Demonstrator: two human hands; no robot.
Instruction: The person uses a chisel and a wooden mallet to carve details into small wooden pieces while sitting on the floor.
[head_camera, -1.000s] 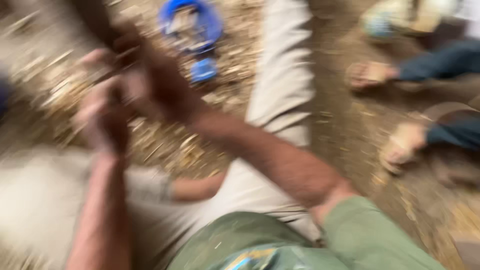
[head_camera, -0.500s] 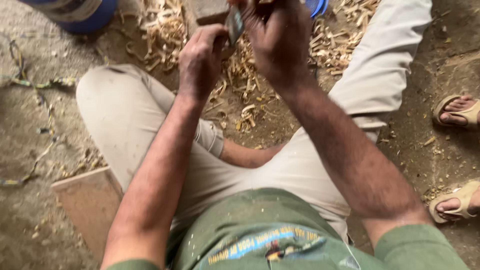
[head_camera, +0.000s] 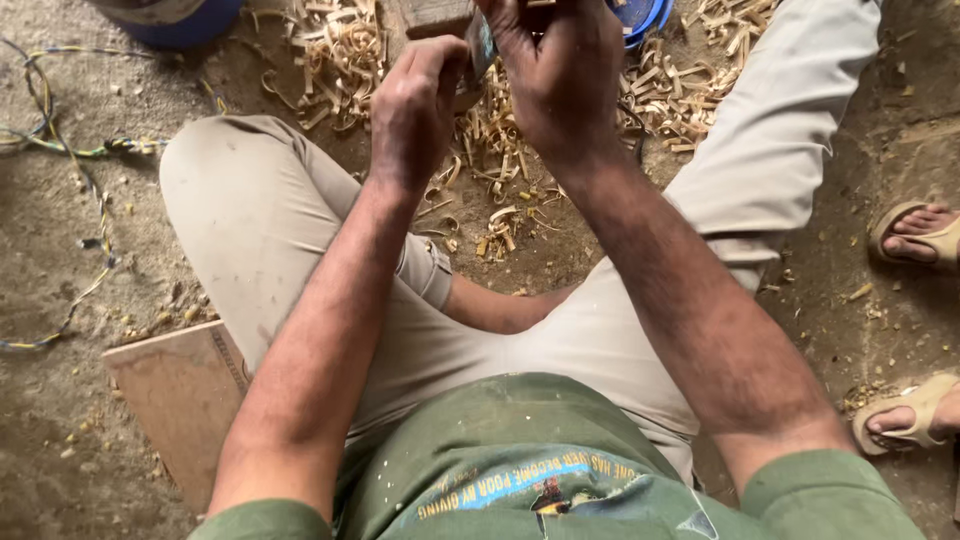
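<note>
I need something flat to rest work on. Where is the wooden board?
The board lies on the floor at lower left, beside the person's left thigh.

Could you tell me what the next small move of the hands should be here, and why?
Probably a short, controlled stroke away from the body. Both the left hand and the right hand are closed around a narrow tool held against the wooden block. Curled wood shavings lie below, between the knees. What the tool's edge touches is hidden, so this is only a guess.

Soft, even daylight, faint shadows under the legs, sharp focus, no glare.
</note>
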